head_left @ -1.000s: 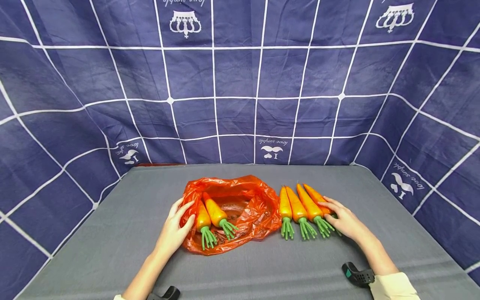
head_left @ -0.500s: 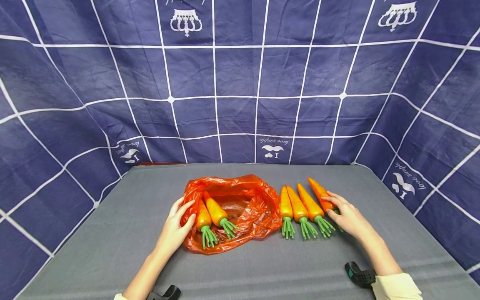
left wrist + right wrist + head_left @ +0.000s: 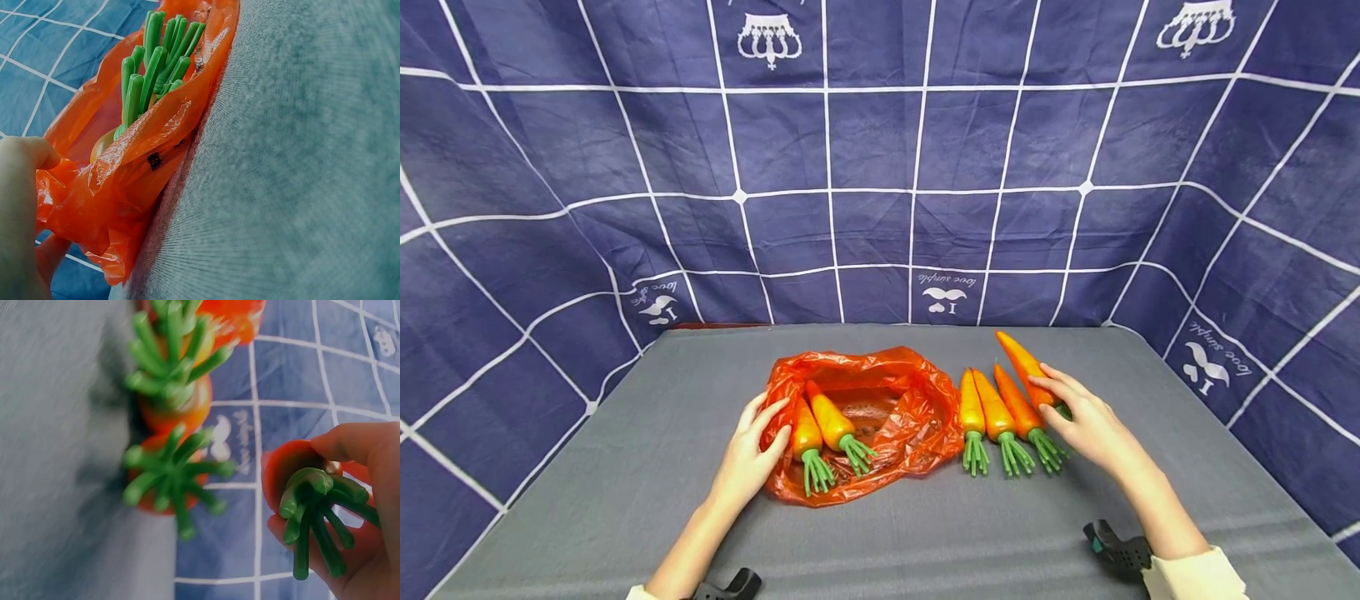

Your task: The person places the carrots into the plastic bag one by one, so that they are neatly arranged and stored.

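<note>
My right hand [image 3: 1086,421] grips an orange carrot [image 3: 1024,365] round its thick end, thumb on one side and fingers on the other. In the right wrist view that carrot's green stems [image 3: 315,519] hang in front of the palm, and the carrot is apart from the row beside it. My left hand [image 3: 758,442] holds the left side of a red plastic bag [image 3: 936,425], its film bunched between thumb and fingers in the left wrist view. Two carrots lie in the bag's wide mouth, a nearer-left one [image 3: 807,437] and another [image 3: 831,417], stems toward me.
Right of the bag three carrots lie side by side: one [image 3: 972,404] against the bag, a middle one [image 3: 992,404] and a right one [image 3: 1017,400]. A grey cloth [image 3: 925,542] covers the table. A blue checked curtain [image 3: 872,233] stands behind and at both sides.
My right hand has drawn the rightmost carrot away from the row, then raised it and moved it slightly left and back. The left hand and the bag have stayed in place.
</note>
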`<move>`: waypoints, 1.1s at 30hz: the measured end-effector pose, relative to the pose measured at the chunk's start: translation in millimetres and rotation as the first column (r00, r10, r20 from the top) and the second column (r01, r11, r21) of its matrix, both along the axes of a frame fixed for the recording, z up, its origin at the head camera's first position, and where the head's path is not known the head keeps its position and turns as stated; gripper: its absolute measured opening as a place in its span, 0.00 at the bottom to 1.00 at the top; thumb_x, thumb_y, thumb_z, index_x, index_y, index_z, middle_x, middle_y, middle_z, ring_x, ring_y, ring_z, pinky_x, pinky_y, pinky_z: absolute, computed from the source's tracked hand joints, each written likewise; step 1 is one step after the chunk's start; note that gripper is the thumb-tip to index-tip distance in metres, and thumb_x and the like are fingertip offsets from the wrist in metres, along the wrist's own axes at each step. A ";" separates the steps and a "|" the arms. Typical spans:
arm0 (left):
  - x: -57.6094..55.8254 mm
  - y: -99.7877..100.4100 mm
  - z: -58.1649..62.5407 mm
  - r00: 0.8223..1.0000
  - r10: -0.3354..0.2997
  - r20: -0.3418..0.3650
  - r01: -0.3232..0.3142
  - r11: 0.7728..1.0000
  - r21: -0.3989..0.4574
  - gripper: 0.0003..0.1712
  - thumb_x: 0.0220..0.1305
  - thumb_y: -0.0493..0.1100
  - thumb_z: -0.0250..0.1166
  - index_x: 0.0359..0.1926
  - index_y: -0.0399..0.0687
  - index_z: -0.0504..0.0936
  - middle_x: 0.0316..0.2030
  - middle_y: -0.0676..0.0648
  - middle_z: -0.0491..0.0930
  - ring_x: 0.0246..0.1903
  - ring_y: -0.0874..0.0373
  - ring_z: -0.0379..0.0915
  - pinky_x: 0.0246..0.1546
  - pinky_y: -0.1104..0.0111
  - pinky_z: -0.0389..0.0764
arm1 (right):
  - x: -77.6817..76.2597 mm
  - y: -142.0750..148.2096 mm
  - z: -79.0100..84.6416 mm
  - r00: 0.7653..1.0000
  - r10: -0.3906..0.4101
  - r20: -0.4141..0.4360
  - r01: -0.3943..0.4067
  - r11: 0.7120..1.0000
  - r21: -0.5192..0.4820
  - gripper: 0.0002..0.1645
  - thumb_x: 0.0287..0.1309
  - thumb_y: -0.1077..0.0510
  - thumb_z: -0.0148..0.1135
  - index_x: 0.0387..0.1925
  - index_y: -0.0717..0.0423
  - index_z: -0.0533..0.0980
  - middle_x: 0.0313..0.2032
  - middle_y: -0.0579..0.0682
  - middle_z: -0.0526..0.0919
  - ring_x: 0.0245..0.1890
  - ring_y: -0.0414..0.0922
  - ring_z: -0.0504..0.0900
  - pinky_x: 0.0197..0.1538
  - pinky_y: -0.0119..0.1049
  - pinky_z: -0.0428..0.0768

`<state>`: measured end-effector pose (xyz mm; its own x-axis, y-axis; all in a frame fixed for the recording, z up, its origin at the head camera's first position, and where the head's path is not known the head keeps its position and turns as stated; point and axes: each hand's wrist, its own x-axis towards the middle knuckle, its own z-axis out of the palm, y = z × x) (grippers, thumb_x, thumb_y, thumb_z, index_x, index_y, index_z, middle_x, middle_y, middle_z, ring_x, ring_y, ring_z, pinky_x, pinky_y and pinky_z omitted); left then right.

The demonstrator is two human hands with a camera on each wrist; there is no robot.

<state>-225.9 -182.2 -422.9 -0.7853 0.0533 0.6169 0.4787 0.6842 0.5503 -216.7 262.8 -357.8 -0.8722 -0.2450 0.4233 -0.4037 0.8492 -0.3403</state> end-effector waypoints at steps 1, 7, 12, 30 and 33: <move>-0.2 -0.2 0.2 1.000 0.000 -0.001 0.000 1.000 0.000 0.21 0.54 0.37 0.64 0.52 0.43 0.76 0.58 0.39 0.66 0.55 0.45 0.66 0.53 0.75 0.60 | 1.3 -2.9 2.4 1.000 0.007 -0.017 -0.007 1.000 0.002 0.21 0.56 0.60 0.58 0.53 0.57 0.73 0.61 0.59 0.67 0.57 0.62 0.68 0.53 0.60 0.66; -0.6 -1.4 0.8 1.000 0.001 -0.005 -0.001 1.000 0.005 0.22 0.54 0.36 0.64 0.52 0.43 0.76 0.58 0.39 0.66 0.55 0.45 0.66 0.53 0.72 0.60 | 10.5 -22.9 11.8 0.987 0.066 -0.149 -0.065 0.998 0.016 0.22 0.51 0.64 0.61 0.51 0.55 0.74 0.59 0.58 0.70 0.54 0.59 0.72 0.50 0.57 0.71; -0.2 -1.7 0.7 1.000 0.003 0.004 -0.003 1.000 0.000 0.22 0.54 0.37 0.64 0.52 0.44 0.76 0.59 0.39 0.65 0.56 0.45 0.66 0.53 0.70 0.61 | 20.8 -40.4 14.5 0.973 0.114 -0.200 -0.108 0.993 0.039 0.24 0.50 0.63 0.63 0.52 0.52 0.74 0.59 0.54 0.70 0.54 0.56 0.73 0.50 0.53 0.72; 0.6 0.2 2.6 1.000 -0.008 0.011 0.007 1.000 0.004 0.22 0.54 0.36 0.63 0.52 0.42 0.76 0.59 0.38 0.65 0.56 0.45 0.65 0.52 0.64 0.62 | 41.3 -89.3 -5.0 0.932 0.279 -0.230 -0.253 0.958 0.135 0.26 0.47 0.59 0.66 0.52 0.45 0.75 0.59 0.48 0.72 0.53 0.49 0.76 0.49 0.45 0.75; 0.6 0.3 1.9 1.000 -0.007 0.011 0.007 1.000 0.003 0.22 0.54 0.37 0.63 0.52 0.42 0.76 0.59 0.38 0.65 0.56 0.44 0.65 0.52 0.62 0.62 | 43.9 -96.9 -11.9 0.932 0.293 -0.212 -0.267 0.953 0.144 0.25 0.49 0.57 0.65 0.52 0.44 0.75 0.59 0.46 0.72 0.53 0.47 0.76 0.50 0.44 0.75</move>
<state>-225.2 -182.0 -421.0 -0.7919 0.0574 0.6080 0.4772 0.6793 0.5575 -172.8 165.8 -369.7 -0.6443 -0.5221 0.5589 -0.6860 0.7175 -0.1205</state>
